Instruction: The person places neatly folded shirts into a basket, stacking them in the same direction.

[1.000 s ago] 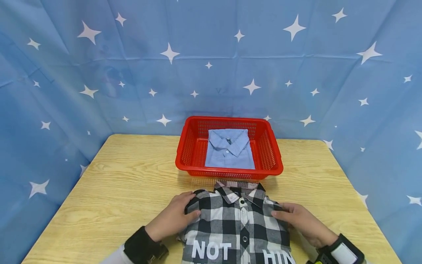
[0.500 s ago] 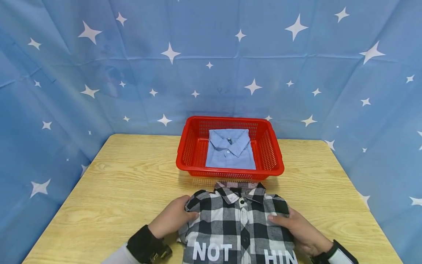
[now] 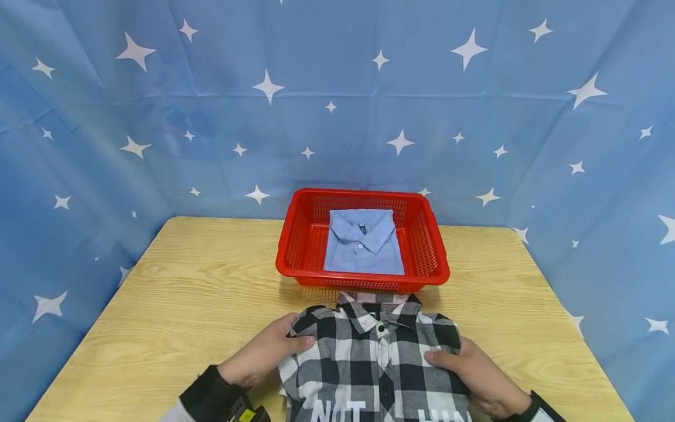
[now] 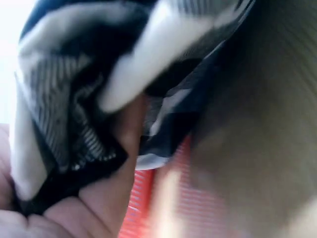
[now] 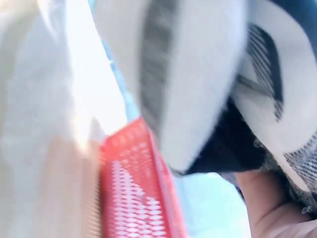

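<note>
A black, grey and white checked shirt with white lettering lies face up at the front of the table, its collar toward the red basket. My left hand grips its left shoulder edge, thumb on top and fingers underneath. On the opposite edge, my right hand pinches the cloth the same way. In the left wrist view, folds of the shirt bunch over the fingers of the left hand. The right wrist view shows the checked cloth hanging in front of the right hand.
Just beyond the collar stands a red plastic basket with a folded light blue shirt inside. The wooden table reaches back to a blue curtain printed with white stars.
The right hand's fingers have slid under the shirt's edge, leaving the thumb on top. The shirt and both hands sit slightly lower and further left in view; the basket also shifts a little left.
</note>
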`<state>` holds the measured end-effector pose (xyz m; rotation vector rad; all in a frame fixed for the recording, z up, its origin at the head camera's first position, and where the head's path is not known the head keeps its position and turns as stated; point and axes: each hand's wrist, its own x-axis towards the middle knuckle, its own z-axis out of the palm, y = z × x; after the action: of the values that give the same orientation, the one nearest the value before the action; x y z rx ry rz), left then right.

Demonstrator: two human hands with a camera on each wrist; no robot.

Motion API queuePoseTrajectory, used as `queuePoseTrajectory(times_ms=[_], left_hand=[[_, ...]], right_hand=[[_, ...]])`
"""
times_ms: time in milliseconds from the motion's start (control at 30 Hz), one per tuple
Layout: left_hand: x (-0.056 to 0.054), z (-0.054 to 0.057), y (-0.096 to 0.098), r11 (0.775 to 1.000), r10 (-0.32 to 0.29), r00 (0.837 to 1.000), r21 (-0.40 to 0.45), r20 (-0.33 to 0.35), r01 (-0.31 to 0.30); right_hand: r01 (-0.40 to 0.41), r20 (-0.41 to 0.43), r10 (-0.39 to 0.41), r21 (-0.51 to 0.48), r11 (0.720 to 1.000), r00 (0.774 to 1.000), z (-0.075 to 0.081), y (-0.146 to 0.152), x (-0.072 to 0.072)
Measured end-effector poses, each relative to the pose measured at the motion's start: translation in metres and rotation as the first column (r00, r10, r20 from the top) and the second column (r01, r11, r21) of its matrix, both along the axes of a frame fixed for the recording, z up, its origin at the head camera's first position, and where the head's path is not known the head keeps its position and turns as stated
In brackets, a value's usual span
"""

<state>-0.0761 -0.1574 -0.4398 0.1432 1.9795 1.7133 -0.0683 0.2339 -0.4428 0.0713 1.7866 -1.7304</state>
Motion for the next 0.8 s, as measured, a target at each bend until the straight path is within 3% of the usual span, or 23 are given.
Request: queuePoseTrajectory(times_ms=[100,233,400,500,633,800], left_hand=[[0.005,0.021,-0.001,0.999,-0.038,0.999,-0.008,-0.027,0.038],[0.013,0.057,-0.006,0.998,-0.06,0.997,0.003,-0.055,0.06],[0.011,0.101,-0.013,0.998,-0.001,0.994,0.063,-0.108,0.008],[-0.003,0.119,-0.016,0.984,0.052,0.992,0.173,-0.118,-0.031],[-0.036,0.137,-0.018,0.956,0.115,0.989,0.28,-0.088,-0.086],[-0.084,0.147,-0.014,0.958,0.197,0.977,0.227,-0.085,-0.174]], right_hand=[[-0.026,-0.002,0.026,0.01,1.0,1.0,0.013,0.003,0.004],[-0.057,-0.021,0.058,0.027,0.998,0.998,0.036,0.006,0.012],[-0.044,-0.062,0.043,-0.016,0.999,0.997,0.069,0.016,0.01],[-0.019,-0.13,0.009,-0.074,0.997,0.991,0.088,0.021,-0.002],[0.033,-0.209,-0.062,-0.137,0.99,0.976,0.113,0.015,-0.029],[0.11,-0.254,-0.149,-0.159,0.981,0.956,0.134,0.001,-0.074]])
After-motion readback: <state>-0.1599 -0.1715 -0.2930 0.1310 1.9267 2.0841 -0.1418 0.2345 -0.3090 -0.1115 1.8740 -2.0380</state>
